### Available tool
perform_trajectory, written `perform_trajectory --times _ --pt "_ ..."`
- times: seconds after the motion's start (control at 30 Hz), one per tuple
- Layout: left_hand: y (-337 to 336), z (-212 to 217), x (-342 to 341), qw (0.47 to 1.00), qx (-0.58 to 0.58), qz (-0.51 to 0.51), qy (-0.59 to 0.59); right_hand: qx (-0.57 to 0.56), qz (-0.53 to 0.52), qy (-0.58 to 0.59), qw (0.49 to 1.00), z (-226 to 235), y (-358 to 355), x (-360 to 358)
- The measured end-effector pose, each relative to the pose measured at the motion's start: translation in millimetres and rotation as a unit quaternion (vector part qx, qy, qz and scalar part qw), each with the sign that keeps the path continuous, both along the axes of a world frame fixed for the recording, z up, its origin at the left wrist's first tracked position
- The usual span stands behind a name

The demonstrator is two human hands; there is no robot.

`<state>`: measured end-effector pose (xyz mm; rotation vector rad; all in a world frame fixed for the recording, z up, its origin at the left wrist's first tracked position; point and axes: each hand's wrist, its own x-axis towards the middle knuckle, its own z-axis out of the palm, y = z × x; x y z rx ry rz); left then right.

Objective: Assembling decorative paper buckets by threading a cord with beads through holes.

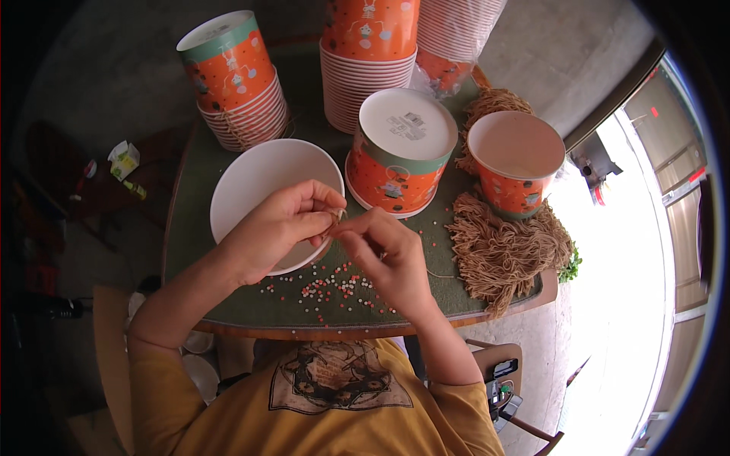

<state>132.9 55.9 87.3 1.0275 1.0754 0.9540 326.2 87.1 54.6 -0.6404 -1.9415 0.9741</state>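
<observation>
My left hand (283, 222) is closed, thumb against fingers, over the rim of a wide paper tub (258, 175) with a white inside. A short bit of tan twine (338, 216) shows at its fingertips. My right hand (389, 257) meets it there in a pinch on the same twine; the fingers hide most of it. Small red and white beads (334, 289) lie scattered on the green tabletop below both hands. To the right, a tangled bundle of brown twine (506, 254) spreads out, and a thin loose strand lies on the table beside it.
An upturned orange tub (399, 171) stands beyond my hands. Another orange tub (521, 152), mouth up, rests on the twine. Stacks of tubs stand at the far left (239, 83) and far middle (369, 76). The wooden table edge (296, 333) runs close to my body.
</observation>
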Motion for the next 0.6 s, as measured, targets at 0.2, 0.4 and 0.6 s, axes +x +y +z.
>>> perform_trajectory --times 0.2,0.4,0.6 --pt "-1.3 0.6 4.6 0.990 0.109 0.014 0.087 -0.213 -0.033 0.074 0.974 6.2 6.1 0.3" --pt "1.5 -0.1 3.6 0.995 0.079 0.006 0.058 -0.104 -0.028 -0.032 0.994 3.4 5.4 -10.1" --pt "1.8 1.8 -2.5 0.997 0.063 0.007 0.045 -0.127 -0.020 0.001 0.992 -1.8 8.2 -15.6"
